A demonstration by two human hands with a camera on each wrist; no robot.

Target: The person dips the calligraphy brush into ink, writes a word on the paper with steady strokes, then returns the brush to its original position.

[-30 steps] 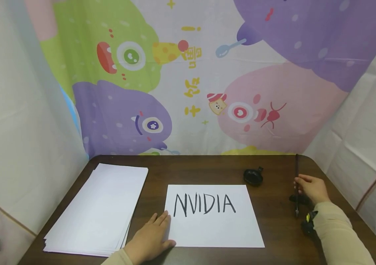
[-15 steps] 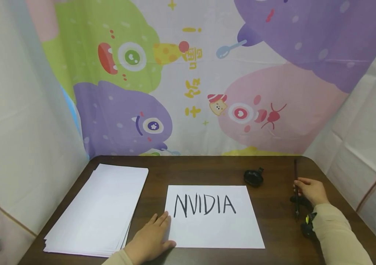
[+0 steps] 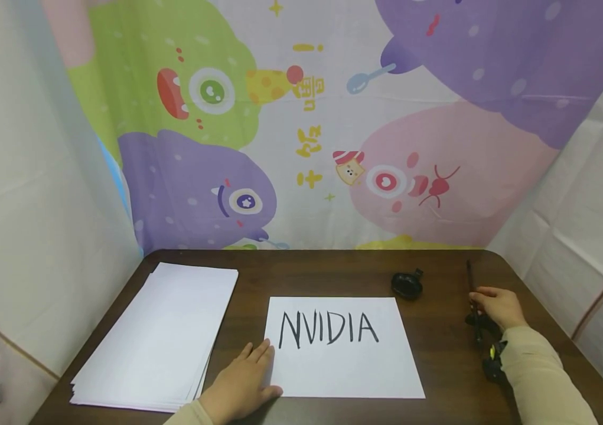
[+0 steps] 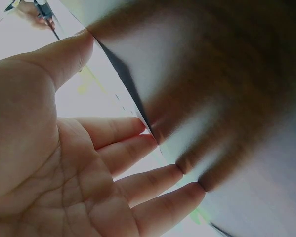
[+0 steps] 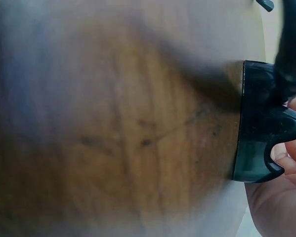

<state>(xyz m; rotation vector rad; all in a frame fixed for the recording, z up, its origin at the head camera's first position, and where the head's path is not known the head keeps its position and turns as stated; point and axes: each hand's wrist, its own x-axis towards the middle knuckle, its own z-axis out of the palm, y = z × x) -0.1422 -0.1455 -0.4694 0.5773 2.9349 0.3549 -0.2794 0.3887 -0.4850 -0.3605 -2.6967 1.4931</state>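
On the table's right side, my right hand [image 3: 499, 307] pinches a dark, slender writing brush [image 3: 468, 274] by its handle. Below the hand is a black brush rest [image 3: 473, 320], partly covered by the fingers. From the right wrist, the black rest [image 5: 259, 148] shows a curved notch, and the brush's dark lower end [image 5: 292, 44] lies at or just over it; contact is unclear. My left hand [image 3: 243, 378] lies with straight fingers at the left edge of a white paper sheet [image 3: 346, 372] lettered "NVIDIA" in black. In the left wrist view, the left fingertips [image 4: 175, 170] touch the sheet.
A stack of white paper [image 3: 157, 336] fills the table's left side. Behind the lettered sheet's right corner stands a small black dish [image 3: 406, 285]. The brown table [image 3: 322, 271] ends at a cartoon-printed curtain [image 3: 312, 224].
My right hand has shifted slightly down and left. The brush has come down towards the black rest, its upper end tipping left. The left hand and lettered sheet stay still.
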